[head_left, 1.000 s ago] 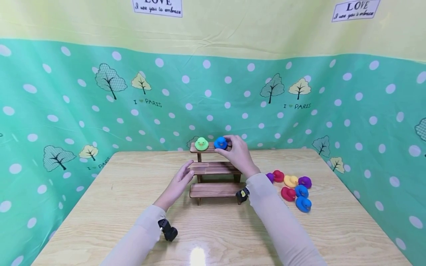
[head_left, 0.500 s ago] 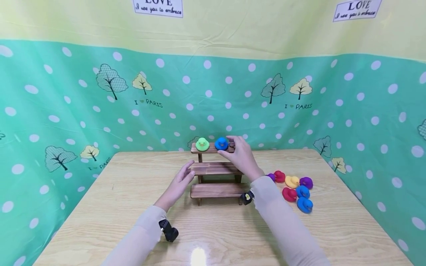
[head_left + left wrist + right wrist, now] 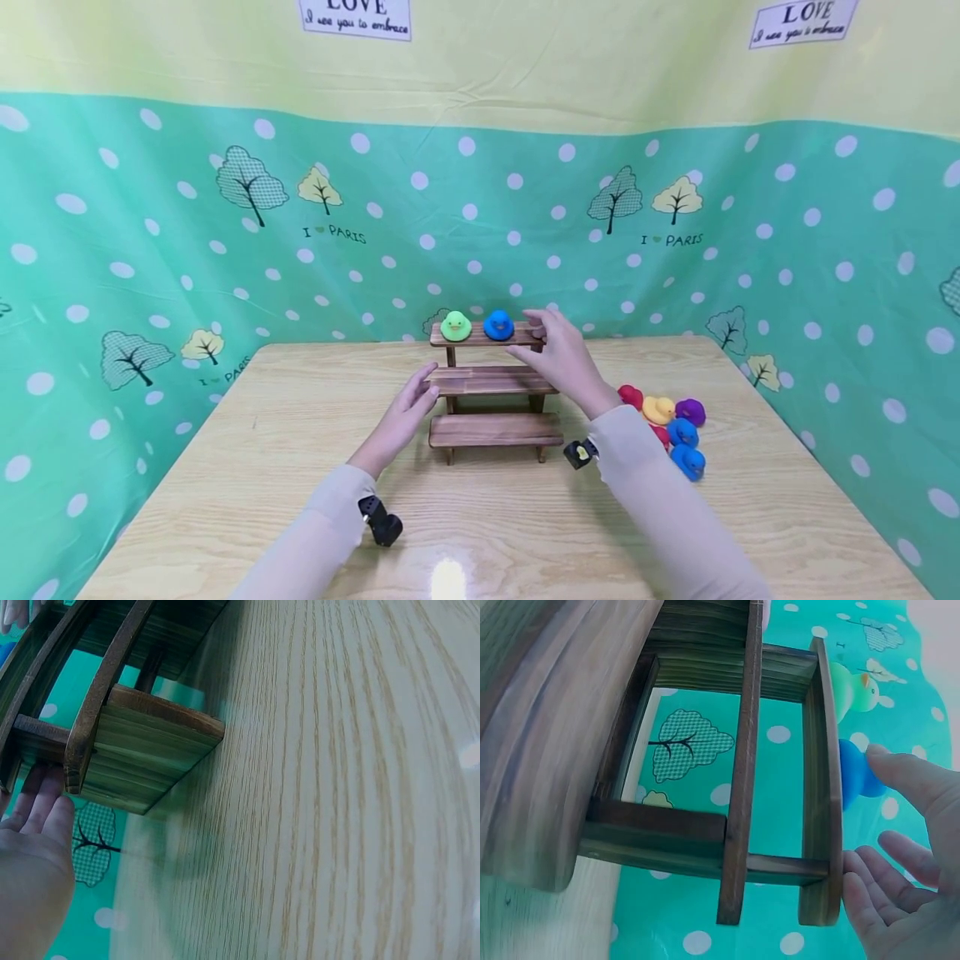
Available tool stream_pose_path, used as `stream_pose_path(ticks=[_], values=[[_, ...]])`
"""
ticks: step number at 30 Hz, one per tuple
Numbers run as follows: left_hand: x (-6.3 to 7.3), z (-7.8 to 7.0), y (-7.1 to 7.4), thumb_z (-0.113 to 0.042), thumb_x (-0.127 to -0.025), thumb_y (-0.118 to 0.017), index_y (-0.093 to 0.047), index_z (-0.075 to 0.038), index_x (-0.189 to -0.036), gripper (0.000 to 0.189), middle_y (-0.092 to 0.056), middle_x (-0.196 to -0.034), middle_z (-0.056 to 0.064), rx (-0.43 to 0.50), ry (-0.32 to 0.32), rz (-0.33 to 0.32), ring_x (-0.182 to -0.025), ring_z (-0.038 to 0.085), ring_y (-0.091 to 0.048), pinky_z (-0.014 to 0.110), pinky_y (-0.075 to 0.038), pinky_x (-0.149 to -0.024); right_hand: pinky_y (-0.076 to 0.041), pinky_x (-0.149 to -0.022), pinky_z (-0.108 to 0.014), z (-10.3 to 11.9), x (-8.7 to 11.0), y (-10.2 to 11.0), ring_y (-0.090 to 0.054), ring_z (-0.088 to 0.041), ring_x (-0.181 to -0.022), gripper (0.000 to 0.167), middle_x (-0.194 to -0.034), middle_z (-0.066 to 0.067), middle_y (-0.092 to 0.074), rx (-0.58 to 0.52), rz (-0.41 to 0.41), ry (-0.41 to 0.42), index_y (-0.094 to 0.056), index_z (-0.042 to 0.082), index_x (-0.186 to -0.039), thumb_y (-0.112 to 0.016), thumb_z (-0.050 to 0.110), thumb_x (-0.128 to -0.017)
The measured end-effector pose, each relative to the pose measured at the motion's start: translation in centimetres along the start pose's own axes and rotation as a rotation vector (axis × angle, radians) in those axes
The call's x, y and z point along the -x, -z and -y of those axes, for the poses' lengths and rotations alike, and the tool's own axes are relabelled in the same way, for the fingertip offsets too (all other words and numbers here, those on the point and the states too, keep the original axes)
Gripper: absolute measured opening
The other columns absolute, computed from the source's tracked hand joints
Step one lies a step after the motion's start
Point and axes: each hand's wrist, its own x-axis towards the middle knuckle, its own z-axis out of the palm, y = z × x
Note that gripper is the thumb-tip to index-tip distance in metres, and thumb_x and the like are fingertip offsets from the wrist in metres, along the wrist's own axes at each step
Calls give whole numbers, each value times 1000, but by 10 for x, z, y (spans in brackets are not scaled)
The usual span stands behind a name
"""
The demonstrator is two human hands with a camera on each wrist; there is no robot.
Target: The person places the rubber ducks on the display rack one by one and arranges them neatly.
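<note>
A three-tier wooden stand (image 3: 495,429) stands on the table. On its top tier sit a green rubber duck (image 3: 455,327) at the left and a blue rubber duck (image 3: 498,326) near the middle, a small gap between them. My right hand (image 3: 564,357) is just right of the blue duck, fingers and thumb spread, holding nothing; in the head view a gap shows between them. At the stand's left side my left hand (image 3: 401,417) has its fingers extended by the middle tier, with nothing in it. In the left wrist view, its fingertips (image 3: 56,814) lie close to the stand's edge.
To the right on the table (image 3: 300,450) lies a group of rubber ducks: a red duck (image 3: 630,396), a yellow duck (image 3: 658,409), a purple duck (image 3: 691,412) and blue ducks (image 3: 687,462). My right forearm covers part of the group. A dotted green cloth (image 3: 375,275) hangs behind.
My right hand has let go of the blue duck and drawn back to the right, its fingers opening. The blue duck stays on the top tier. My left hand has hardly moved.
</note>
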Motion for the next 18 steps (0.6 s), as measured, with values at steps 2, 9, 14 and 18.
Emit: stream_pose_path(ticks=[2,9,14,18], values=[[0,0,0,-23,-108,-46,-28,-7,-157,55,-35,-151,30,1,-2,3,-139,43,-36,52,-32,-116,-54,-96,-42,0,2,3,-58,-25,-112,63,-125,-12,-61,6,1,-2,-55,5,-138,-81,30,-87],[1,1,1,-26,-108,-47,-28,-10,-157,55,-33,-153,29,8,17,4,-142,41,-33,52,-31,-117,-55,-92,-42,3,10,12,-60,-25,-109,61,-127,-12,-59,8,19,-12,-55,8,-138,-82,28,-87],[1,1,1,-28,-108,-47,-28,-11,-158,56,-32,-154,28,5,23,8,-142,41,-33,53,-30,-117,-54,-91,-42,3,15,17,-58,-24,-110,63,-129,-7,-58,13,38,-29,-54,11,-141,-80,33,-88],[1,0,1,-27,-108,-47,-27,-11,-158,56,-31,-155,28,22,24,20,-142,41,-33,53,-30,-117,-54,-88,-43,-1,19,22,-59,-24,-108,63,-126,-7,-59,29,45,-30,-53,13,-142,-79,36,-88]])
